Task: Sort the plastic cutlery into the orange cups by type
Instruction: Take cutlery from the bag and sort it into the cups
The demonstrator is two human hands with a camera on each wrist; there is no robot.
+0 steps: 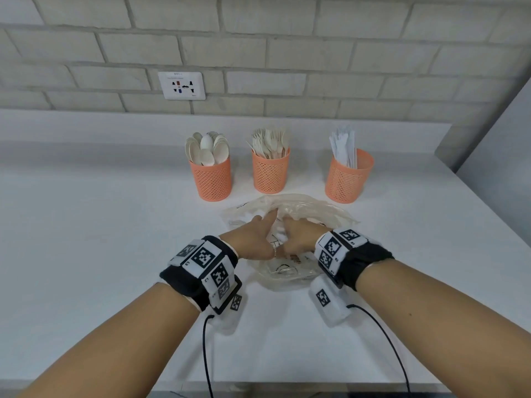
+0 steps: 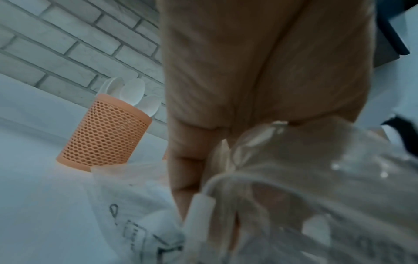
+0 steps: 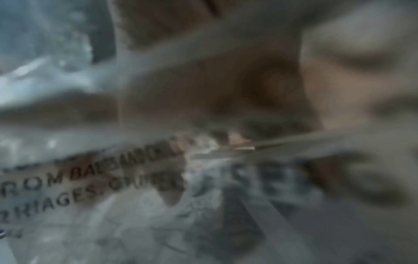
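Three orange mesh cups stand in a row at the back of the white counter: the left cup (image 1: pixel 212 182) holds spoons (image 1: pixel 207 147), the middle cup (image 1: pixel 270 175) forks (image 1: pixel 268 143), the right cup (image 1: pixel 346 180) white knives (image 1: pixel 343 146). In front of them lies a crumpled clear plastic bag (image 1: pixel 314 209) with printed text. My left hand (image 1: pixel 253 239) grips the bag's near edge, its fingers reaching under the film (image 2: pixel 316 169). My right hand (image 1: pixel 298 235) curls into the bag beside it. Plastic (image 3: pixel 113 223) blurs the right wrist view. The spoon cup (image 2: pixel 106 135) shows beside my left palm (image 2: pixel 248 71).
A brick wall with a power outlet (image 1: pixel 182 85) runs behind the counter (image 1: pixel 100 225). A grey panel (image 1: pixel 494 133) closes the right side. Two black cables (image 1: pixel 205 354) hang from my wrist units towards the counter's front edge.
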